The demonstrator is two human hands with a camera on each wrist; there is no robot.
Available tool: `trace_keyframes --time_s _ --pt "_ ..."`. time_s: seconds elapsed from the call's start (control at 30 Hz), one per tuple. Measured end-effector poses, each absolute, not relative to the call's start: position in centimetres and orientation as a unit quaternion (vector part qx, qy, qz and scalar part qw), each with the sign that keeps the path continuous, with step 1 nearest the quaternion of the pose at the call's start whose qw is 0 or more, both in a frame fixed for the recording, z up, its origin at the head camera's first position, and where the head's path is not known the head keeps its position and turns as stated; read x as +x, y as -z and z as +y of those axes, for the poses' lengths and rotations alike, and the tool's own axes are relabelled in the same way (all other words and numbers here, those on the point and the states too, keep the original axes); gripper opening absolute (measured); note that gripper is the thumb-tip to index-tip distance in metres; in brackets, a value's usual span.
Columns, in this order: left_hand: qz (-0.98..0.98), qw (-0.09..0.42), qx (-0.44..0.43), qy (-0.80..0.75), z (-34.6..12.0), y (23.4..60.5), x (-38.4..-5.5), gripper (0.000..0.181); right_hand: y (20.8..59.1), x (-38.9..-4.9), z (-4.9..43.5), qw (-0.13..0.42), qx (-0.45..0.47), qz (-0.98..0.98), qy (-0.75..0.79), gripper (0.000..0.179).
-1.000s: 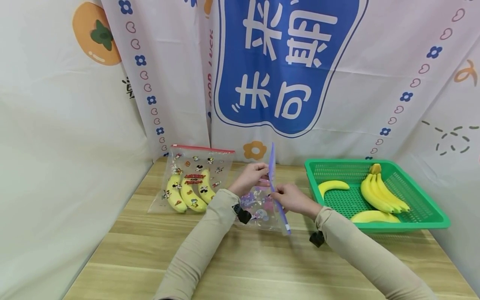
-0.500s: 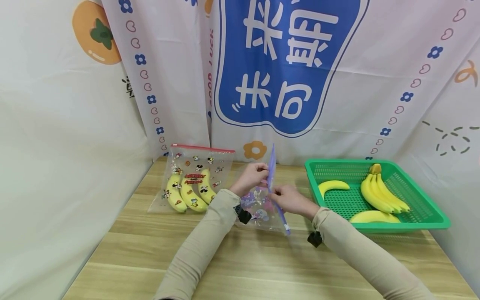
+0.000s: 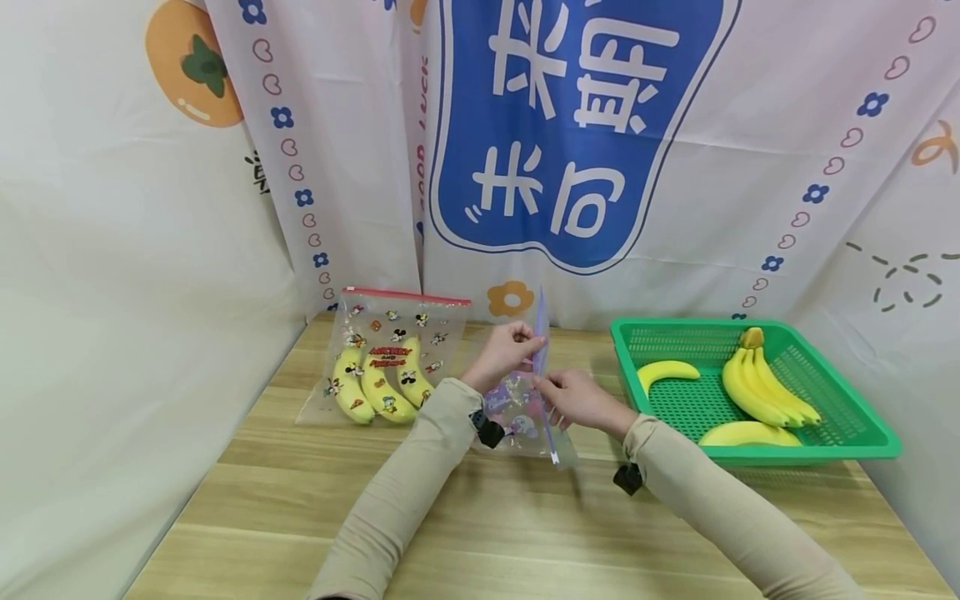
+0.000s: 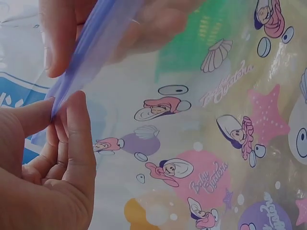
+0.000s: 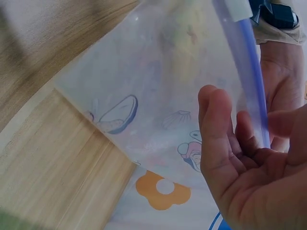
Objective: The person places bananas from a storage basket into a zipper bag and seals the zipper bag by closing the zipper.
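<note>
A clear zip bag [image 4: 201,177] printed with pink and purple sea creatures stands on edge between both hands, its purple zip strip [image 3: 542,400] running nearly upright in the head view. My left hand [image 3: 504,357] pinches the strip's upper part between thumb and index finger. Just below, the right hand [image 3: 581,398] pinches the same strip with thumb and fingers. At the strip's near end sits a white slider [image 3: 555,457]. In the right wrist view the bag [image 5: 144,76] hangs down beside the curled fingers, with the left hand [image 5: 284,67] behind the strip.
To the left lies a clear zip bag [image 3: 375,318] with a red zip strip and three bananas [image 3: 384,390] inside. On the right stands a green basket [image 3: 757,452] holding a bunch of bananas [image 3: 765,387] and loose bananas [image 3: 670,369]. A printed curtain [image 3: 360,167] backs the wooden table [image 3: 480,533].
The zip strip's near end has swung left, so the strip stands straighter. My right hand has shifted slightly left along with it, and the left thumb now lies over the strip.
</note>
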State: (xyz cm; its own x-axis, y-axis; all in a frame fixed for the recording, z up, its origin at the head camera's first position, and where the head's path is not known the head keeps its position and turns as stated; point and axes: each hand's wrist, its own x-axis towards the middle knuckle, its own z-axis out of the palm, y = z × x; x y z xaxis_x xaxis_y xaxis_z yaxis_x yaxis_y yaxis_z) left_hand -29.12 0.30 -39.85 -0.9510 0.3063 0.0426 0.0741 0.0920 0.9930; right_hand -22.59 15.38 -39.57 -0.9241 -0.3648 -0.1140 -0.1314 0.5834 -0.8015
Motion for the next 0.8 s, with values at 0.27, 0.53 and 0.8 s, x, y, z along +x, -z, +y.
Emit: trace_keyframes --time_s 0.27,0.53,0.8 --pt "0.734 0.076 0.138 -0.66 0.2 39.1 -28.8 0.011 39.4 -22.8 16.0 0.14 -0.116 0.876 0.446 0.028" --pt "0.791 0.025 0.171 -0.587 0.4 39.7 -28.6 0.008 38.8 -22.8 16.5 0.118 -0.125 0.886 0.431 0.026" --pt "0.811 0.036 0.177 -0.556 -0.1 39.4 -27.9 0.009 38.5 -22.9 17.2 0.117 -0.106 0.889 0.431 0.019"
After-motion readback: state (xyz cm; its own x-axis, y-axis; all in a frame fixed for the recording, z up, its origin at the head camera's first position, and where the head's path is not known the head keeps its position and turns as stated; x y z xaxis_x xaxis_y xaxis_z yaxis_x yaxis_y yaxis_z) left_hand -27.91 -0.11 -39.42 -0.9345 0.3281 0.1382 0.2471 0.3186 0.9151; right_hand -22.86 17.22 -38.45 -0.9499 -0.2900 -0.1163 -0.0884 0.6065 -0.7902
